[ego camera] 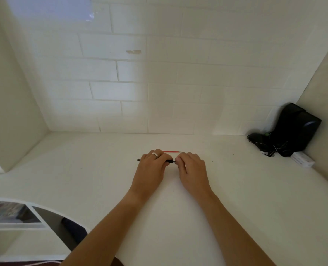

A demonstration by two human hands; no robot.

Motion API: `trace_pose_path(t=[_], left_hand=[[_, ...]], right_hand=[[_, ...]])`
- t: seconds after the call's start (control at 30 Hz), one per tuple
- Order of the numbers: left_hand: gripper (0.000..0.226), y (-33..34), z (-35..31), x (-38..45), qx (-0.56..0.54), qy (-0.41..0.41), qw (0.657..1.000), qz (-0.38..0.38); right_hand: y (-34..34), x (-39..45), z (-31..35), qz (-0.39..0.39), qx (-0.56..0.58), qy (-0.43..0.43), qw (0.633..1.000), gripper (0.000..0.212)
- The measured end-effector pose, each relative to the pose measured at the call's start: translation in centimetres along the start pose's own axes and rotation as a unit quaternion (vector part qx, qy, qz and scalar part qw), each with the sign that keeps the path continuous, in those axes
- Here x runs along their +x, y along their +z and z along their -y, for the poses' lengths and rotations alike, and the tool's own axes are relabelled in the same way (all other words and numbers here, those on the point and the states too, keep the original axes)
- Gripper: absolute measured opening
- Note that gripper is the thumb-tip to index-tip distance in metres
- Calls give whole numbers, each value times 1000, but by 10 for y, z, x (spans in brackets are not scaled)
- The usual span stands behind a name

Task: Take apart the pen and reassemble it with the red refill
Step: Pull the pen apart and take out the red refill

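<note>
The pen (169,161) lies left to right; left hand (152,166) grips its barrel, right hand (191,166) pinches its right end; refill (171,151) lies parallel just beyond.

home desk nook | white brick wall (159,77) | black speaker (295,129)

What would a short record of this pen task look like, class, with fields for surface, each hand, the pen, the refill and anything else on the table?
surface: white table against a white brick wall
left hand: closed around the black pen, ring on one finger
right hand: fingertips pinching the pen's right end
pen: held level between both hands, left tip sticking out
red refill: lying on the table just behind the hands, untouched
far right corner: black device with cables, small white box
</note>
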State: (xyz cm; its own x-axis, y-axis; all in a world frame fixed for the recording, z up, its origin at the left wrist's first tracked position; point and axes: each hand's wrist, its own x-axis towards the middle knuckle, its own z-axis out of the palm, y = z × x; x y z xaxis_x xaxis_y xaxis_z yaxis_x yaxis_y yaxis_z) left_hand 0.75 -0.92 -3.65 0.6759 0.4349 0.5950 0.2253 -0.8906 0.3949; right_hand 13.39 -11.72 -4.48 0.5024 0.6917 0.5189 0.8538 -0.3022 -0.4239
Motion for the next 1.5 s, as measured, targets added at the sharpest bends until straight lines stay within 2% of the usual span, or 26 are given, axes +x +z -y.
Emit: trace_pose_path(t=[0.17,0.37,0.53,0.7,0.83,0.93,1.17,1.23,1.33,1.4,1.5], left_hand=[[17,1,2,-1,2,-2,1000,-6],[24,2,4,-2,-4,0,1000,0],[44,0,6,-3,-13,-5,1000,21],[30,0,0,-1,27,-12,1000,4],[21,1,2,0,30,-11,999,-5],[25,1,2,0,30,-15,999,0],[18,3,2,1,33,-14,999,4],[18,3,2,2,35,-12,999,7],[19,4,3,1,40,-10,999,5],[19,4,3,1,36,-9,999,6],[19,5,4,1,33,-11,999,7]], right_hand=[[2,0,-2,41,25,-2,999,45],[-1,-2,-2,27,30,-24,999,35],[-5,-3,1,26,27,-33,999,33],[-7,-5,4,20,71,8,997,17],[-7,-4,4,2,88,40,995,27],[-6,-4,3,16,89,26,996,6],[-10,-3,4,20,118,55,991,15],[-11,-3,4,28,122,42,991,6],[-11,-5,7,39,132,36,990,12],[-10,-3,6,33,132,52,989,5],[-10,-2,5,35,117,45,991,14]])
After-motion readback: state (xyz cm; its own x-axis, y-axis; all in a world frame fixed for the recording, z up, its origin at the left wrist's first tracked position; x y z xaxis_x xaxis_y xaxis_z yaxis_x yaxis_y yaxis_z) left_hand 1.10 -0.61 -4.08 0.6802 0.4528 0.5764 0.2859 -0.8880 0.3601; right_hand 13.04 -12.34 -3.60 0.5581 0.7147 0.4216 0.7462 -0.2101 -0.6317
